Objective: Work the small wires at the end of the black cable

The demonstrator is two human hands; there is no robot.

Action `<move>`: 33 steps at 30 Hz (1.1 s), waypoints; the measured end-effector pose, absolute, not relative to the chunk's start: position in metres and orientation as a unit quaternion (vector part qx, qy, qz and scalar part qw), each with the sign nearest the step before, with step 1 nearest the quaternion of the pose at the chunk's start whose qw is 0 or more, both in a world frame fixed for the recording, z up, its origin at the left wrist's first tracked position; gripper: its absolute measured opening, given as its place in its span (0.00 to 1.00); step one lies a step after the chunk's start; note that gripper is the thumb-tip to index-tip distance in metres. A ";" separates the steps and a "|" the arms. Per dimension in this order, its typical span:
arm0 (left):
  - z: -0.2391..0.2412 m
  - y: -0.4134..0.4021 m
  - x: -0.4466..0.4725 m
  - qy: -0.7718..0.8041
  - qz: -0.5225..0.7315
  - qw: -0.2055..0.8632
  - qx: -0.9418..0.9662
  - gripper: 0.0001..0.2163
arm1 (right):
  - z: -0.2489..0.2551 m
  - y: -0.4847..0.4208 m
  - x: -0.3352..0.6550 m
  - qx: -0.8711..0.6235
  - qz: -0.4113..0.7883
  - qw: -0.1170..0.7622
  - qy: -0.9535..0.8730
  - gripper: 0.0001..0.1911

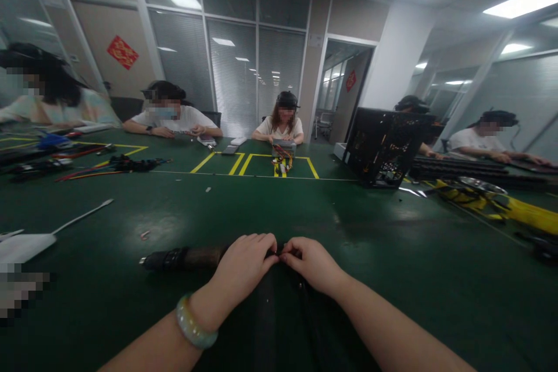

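1. left hand point(246, 261) is clenched over a dark bundle point(192, 257), gripping it.
2. right hand point(311, 264) is curled too, pinching the same bundle, fingertips touching the left hand's.
3. the bundle lies on the green surface point(392, 256), stretching outward past the left hand.
4. a white device point(26, 246) lies well beyond the left hand.

I'm seeing both forearms reaching forward from low in my view, converging toward the middle. My left hand point(246, 258) and right hand point(313, 263) are sitting knuckles up, fingers curling down tight, the 2 sets of fingertips nearly meeting. Both palms are facing down.
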State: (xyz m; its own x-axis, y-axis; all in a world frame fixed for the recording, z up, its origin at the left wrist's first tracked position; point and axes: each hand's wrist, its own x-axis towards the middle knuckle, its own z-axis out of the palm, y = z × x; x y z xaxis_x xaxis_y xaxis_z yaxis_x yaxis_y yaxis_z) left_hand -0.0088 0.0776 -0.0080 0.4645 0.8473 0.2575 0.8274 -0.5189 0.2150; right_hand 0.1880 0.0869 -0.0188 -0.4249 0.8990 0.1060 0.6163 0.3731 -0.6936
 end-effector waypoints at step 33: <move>0.001 0.071 -0.014 0.456 0.179 0.053 0.870 0.05 | -0.017 0.081 0.192 -0.475 0.331 0.274 -0.768 0.05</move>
